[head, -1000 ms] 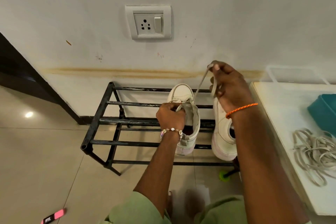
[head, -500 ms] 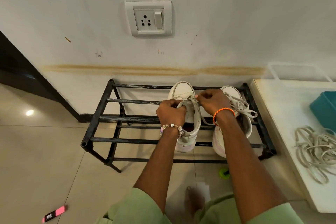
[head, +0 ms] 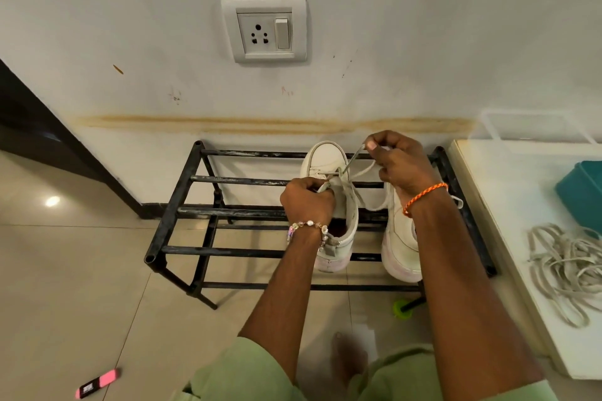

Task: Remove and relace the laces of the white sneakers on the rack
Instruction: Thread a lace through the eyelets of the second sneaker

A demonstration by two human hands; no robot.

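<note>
Two white sneakers stand side by side on a black metal rack (head: pixel 182 215), toes toward the wall. My left hand (head: pixel 308 200) grips the upper of the left sneaker (head: pixel 325 159) near its eyelets. My right hand (head: pixel 399 166) pinches the grey-white lace (head: pixel 353 158) between thumb and fingers, above and right of that shoe's toe. The lace runs taut from the eyelets up to those fingers. A slack loop of it hangs below toward the right sneaker (head: pixel 400 247), which my right forearm partly hides.
A white table (head: pixel 508 205) stands to the right with a pile of loose laces (head: pixel 566 267) and a teal box (head: pixel 583 192). A wall socket (head: pixel 264 30) sits above the rack. A pink and black object (head: pixel 96 383) lies on the tiled floor.
My right hand dropped from a high pull down to the eyelets, then rose again up and to the right with the lace. The left hand stayed on the shoe.
</note>
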